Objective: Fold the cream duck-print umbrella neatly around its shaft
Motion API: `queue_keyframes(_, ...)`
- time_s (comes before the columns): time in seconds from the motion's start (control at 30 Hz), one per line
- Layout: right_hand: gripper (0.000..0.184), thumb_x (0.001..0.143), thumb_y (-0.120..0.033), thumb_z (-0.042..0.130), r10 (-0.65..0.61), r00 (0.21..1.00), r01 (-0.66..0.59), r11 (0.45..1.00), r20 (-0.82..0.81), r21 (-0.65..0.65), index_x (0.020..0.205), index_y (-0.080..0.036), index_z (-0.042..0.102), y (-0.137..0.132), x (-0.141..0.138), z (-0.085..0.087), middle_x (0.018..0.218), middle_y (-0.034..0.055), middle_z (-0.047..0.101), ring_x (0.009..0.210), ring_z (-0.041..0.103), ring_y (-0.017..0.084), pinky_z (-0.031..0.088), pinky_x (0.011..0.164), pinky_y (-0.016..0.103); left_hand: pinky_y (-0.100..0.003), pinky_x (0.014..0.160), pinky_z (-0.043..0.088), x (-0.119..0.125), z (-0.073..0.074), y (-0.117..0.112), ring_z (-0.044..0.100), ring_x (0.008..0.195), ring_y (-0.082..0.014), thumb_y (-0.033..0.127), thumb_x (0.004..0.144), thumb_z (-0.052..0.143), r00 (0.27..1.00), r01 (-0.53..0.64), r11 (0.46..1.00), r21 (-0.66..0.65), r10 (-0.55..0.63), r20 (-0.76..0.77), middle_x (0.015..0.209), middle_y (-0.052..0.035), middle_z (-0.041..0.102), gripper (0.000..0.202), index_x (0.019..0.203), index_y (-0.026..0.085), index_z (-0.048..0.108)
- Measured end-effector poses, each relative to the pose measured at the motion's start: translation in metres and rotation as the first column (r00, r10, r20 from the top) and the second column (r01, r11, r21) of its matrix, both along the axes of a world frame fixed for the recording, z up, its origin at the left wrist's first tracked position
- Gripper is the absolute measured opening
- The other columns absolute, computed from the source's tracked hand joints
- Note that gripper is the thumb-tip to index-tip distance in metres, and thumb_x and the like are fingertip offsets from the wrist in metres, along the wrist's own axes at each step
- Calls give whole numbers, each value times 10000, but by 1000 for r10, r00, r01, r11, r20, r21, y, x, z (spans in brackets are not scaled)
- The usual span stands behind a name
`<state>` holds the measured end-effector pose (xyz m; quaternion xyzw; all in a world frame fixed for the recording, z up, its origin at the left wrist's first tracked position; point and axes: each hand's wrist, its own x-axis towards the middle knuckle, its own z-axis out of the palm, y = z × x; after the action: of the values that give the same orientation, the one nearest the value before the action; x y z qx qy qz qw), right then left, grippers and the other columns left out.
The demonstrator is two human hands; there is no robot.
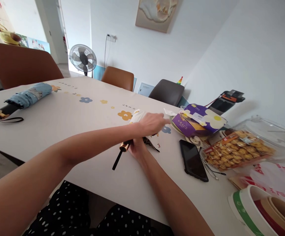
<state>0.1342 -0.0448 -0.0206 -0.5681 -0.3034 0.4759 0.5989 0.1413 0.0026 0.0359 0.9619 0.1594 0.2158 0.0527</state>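
Note:
A folded white patterned umbrella point(137, 115) with a gold-ringed black handle point(124, 147) lies near the middle of the table. My right hand point(137, 148) is closed round the umbrella just past the handle. My left hand point(152, 123) reaches across above it, fingers stretched flat over the umbrella's canopy. A black wrist strap point(117, 160) trails from the handle toward me.
A second folded blue umbrella point(26, 98) lies far left on the white flowered tablecloth point(71, 118). To the right are a black phone point(193, 160), a purple box point(196, 123), a packet of biscuits point(238, 150), clear lidded container point(275, 134) and stacked bowls point(262, 209). Chairs and a fan point(83, 59) stand behind.

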Motion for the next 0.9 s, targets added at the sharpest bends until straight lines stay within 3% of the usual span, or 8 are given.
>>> queue_keyframes(0.17, 168, 684, -220, 672, 50, 871, -60, 998, -488, -6, 715, -153, 521, -5, -6, -15, 613, -17, 548, 499, 535, 100, 495, 504, 251, -268, 570, 315, -67, 8, 37, 552, 725, -158, 179, 866, 317, 924, -319, 948, -8, 313, 219, 894, -32, 596, 379, 1077, 263, 621)
queue_keyframes(0.37, 172, 691, -211, 691, 39, 855, -65, 997, -517, -32, 707, -155, 529, -3, -4, -11, 606, -23, 542, 473, 504, 78, 478, 463, 219, -267, 629, 371, -124, -29, 77, 569, 743, -164, 190, 836, 348, 755, -480, 792, -377, 592, 283, 801, 4, 628, 302, 946, 269, 618)
queue_keyframes(0.5, 201, 709, -292, 688, 74, 879, -101, 994, -471, -33, 724, -164, 534, -4, -2, -11, 618, -17, 553, 461, 500, 78, 461, 439, 211, -248, 547, 380, -133, -54, 91, 541, 605, -138, 183, 801, 366, 653, -429, 617, -660, 716, 245, 659, 15, 542, 257, 922, 254, 581)
queue_keyframes(0.6, 342, 727, -492, 632, 74, 871, -122, 990, -485, -68, 704, -171, 518, -4, 0, -9, 588, -9, 532, 437, 482, 87, 427, 393, 211, -234, 512, 393, -134, -67, 94, 539, 601, -128, 188, 794, 378, 652, -321, 555, -767, 717, 246, 695, 12, 531, 235, 941, 244, 552)
queue_keyframes(0.67, 440, 735, -614, 546, 62, 856, -130, 987, -513, -97, 698, -176, 509, -3, 1, -6, 574, -2, 522, 424, 469, 90, 413, 378, 214, -246, 542, 419, -136, -71, 95, 543, 652, -134, 182, 793, 381, 638, -314, 578, -753, 716, 283, 765, -4, 549, 224, 927, 235, 553)
queue_keyframes(0.73, 480, 759, -656, 467, 47, 848, -124, 986, -527, -112, 695, -181, 498, -4, 0, -3, 558, -2, 508, 409, 451, 88, 403, 372, 212, -275, 636, 442, -138, -73, 95, 550, 800, -158, 153, 795, 372, 629, -364, 682, -634, 682, 373, 891, -30, 571, 236, 903, 230, 568)
queue_keyframes(0.83, 492, 805, -652, 382, 41, 857, -135, 980, -513, -147, 683, -184, 473, -4, -1, -1, 517, -11, 471, 383, 421, 83, 359, 340, 198, -295, 722, 422, -141, -72, 94, 476, 1046, -190, 113, 808, 358, 729, -411, 854, -319, 518, 447, 1074, -31, 567, 277, 882, 242, 591)
queue_keyframes(0.9, 482, 833, -630, 346, 32, 866, -114, 984, -500, -135, 680, -186, 455, -4, 0, -1, 516, -18, 466, 361, 389, 70, 337, 327, 192, -285, 681, 406, -143, -71, 93, 458, 1063, -191, 100, 813, 358, 798, -400, 900, -175, 436, 415, 1073, -18, 579, 280, 851, 249, 592)
